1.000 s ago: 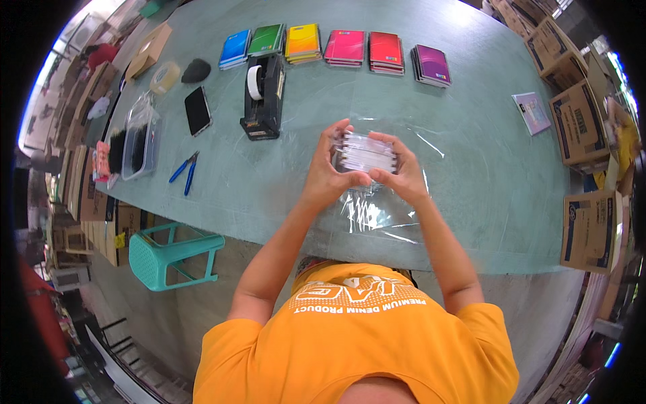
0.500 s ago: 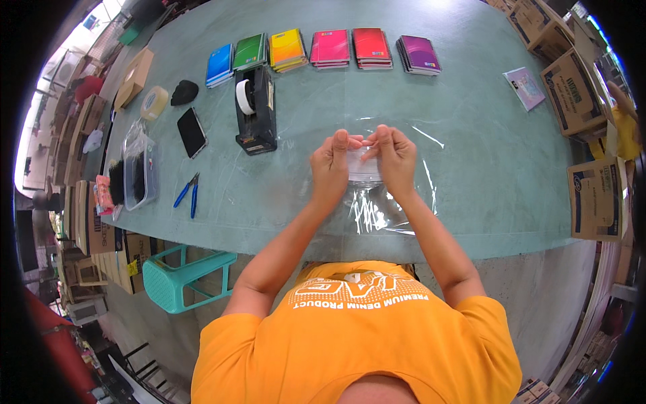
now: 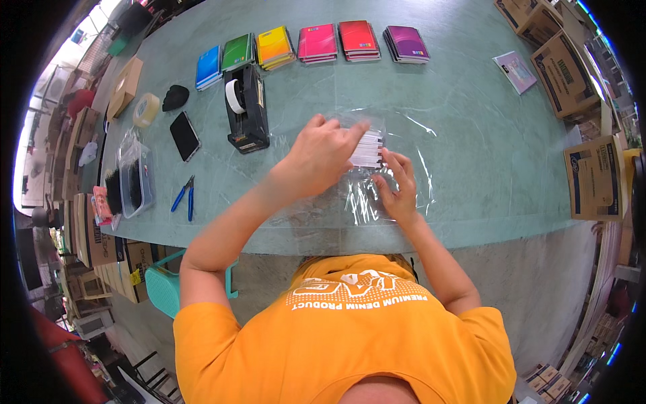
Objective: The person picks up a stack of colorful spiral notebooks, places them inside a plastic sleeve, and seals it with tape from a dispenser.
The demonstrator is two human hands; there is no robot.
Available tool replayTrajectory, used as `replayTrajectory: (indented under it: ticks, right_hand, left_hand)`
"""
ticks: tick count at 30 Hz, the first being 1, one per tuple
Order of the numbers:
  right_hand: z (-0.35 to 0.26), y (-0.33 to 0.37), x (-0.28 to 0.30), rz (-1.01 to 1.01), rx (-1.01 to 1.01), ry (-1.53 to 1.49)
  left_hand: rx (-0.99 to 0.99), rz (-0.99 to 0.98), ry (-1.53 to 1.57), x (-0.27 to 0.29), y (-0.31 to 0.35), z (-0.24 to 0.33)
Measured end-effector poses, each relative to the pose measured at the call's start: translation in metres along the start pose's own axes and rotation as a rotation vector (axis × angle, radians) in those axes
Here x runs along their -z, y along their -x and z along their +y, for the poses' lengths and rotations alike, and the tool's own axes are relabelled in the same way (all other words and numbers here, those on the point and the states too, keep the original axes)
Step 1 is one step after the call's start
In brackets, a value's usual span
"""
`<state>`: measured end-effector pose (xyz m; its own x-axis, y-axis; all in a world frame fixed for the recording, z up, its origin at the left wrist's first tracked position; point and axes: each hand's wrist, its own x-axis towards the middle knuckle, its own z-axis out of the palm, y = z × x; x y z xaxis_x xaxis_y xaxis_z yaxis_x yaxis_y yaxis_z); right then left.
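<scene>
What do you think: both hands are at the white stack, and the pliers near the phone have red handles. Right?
Not quite: in the head view, the pliers have blue handles, not red. They lie near the phone, and the left hand and right hand are at the white stack.

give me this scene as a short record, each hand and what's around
left hand: over the left part of a white-edged rectangular stack
right hand: at the stack's right edge
around stack: clear shiny plastic film on a green table
far row: six colourful spiral-bound notebook piles
person's left: black tape dispenser, blue-handled pliers
</scene>
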<state>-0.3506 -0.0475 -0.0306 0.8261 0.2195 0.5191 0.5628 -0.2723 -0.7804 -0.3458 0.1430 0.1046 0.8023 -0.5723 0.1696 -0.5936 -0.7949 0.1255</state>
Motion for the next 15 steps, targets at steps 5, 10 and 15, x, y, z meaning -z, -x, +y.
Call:
replayTrajectory:
  ticks: [5, 10, 15]
  right_hand:
    - [-0.020, -0.036, 0.024, -0.134, 0.364, 0.370]
    - [-0.027, -0.050, 0.022, -0.341, 0.450, 0.433]
    - [-0.026, -0.040, 0.018, -0.312, 0.397, 0.491]
  left_hand:
    - [-0.192, -0.080, -0.121, 0.015, 0.029, 0.011]
    - [-0.619, -0.121, -0.034, 0.020, 0.043, 0.012]
    - [-0.341, 0.098, -0.183, 0.031, -0.008, -0.044]
